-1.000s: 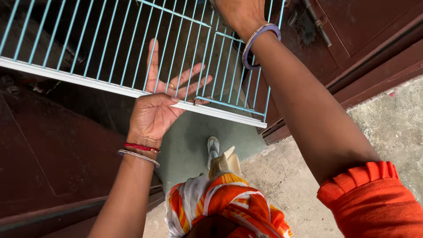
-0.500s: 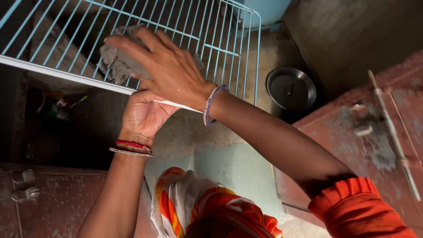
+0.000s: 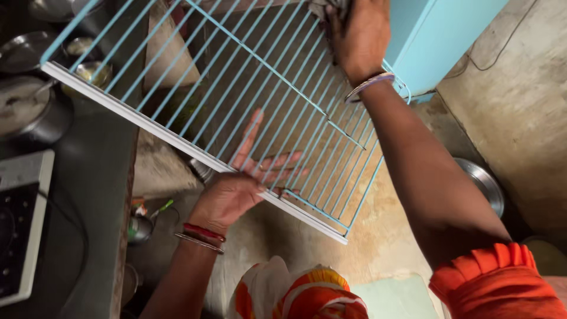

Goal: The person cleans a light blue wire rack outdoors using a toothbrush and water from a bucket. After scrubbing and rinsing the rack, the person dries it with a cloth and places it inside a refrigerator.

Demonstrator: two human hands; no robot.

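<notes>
Under wire rack (image 3: 195,88) | left hand (image 3: 236,189) spread flat, supporting | right hand (image 3: 357,32) clutching cloth (image 3: 331,7)

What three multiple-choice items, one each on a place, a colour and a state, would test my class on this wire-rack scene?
1. Where is the left hand?
A. under the wire rack's near white edge
B. on the steel bowl
C. on the blue cabinet

2. What colour is the rack's wire?
A. red
B. light blue
C. black

3. How is the right hand?
A. hanging empty
B. flat on the floor
C. pressing a grey cloth on the rack's far end

Answers: 1 A, its spread fingers show through the bars; 2 B, the bars are pale blue; 3 C, fingers grip the cloth.
</notes>
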